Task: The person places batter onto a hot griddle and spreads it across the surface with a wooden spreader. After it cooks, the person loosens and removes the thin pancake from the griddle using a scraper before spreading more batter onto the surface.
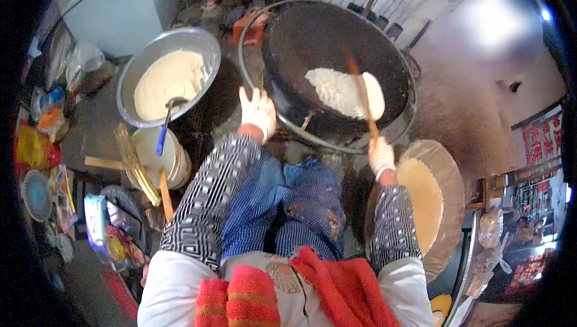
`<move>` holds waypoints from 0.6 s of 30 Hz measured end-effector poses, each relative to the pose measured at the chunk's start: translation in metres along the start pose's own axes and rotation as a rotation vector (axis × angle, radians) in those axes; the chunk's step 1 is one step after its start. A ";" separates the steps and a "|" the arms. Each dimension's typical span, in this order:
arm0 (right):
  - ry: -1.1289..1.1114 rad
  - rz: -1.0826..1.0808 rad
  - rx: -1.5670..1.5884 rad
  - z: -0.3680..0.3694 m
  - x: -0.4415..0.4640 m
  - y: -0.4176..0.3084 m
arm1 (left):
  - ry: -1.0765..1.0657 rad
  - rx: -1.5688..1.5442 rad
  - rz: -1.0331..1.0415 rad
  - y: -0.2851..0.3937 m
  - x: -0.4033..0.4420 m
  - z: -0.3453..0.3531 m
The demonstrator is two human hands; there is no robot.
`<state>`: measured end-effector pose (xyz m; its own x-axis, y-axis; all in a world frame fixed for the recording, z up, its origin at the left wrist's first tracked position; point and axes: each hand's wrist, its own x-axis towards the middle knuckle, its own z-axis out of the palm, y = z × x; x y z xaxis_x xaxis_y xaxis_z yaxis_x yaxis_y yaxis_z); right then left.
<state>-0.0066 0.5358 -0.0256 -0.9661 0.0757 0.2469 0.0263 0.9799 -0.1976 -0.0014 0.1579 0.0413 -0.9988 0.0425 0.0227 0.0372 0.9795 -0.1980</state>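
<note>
My right hand (381, 156), in a pale glove, is closed around the handle of a long, thin wooden spatula (364, 102). The spatula reaches over a big round dark griddle (300, 39), and its far end is blurred. On the griddle, a patch of white batter (336, 91) lies left of the spatula, rough at its left edge. A smoother pale strip of batter (374, 96) shows just right of it. My left hand (258, 112), also gloved, has its fingers apart at the griddle's near left rim. Whether it touches the rim I cannot tell.
A metal basin (210, 51) of pale batter with a blue-handled ladle (163, 132) stands left. Below it, a white bucket (180, 159) carries a straw brush (135, 162) and wooden sticks. At right, thin round flatbreads (421, 195) lie on a wide, plastic-lined round tray (454, 207).
</note>
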 end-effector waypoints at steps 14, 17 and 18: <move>-0.069 0.101 0.076 -0.004 0.011 0.005 | 0.357 -0.273 0.315 0.069 -0.024 0.044; -0.070 -0.022 0.099 -0.050 0.026 0.002 | 0.352 -0.333 0.345 0.072 -0.022 0.021; 0.033 -0.069 0.044 -0.048 0.025 0.002 | 0.304 -0.340 0.329 0.073 -0.023 0.021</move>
<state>-0.0181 0.5482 0.0259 -0.9562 0.0151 0.2922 -0.0520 0.9739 -0.2207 0.0237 0.2242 0.0059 -0.8810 0.3618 0.3047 0.4032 0.9113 0.0837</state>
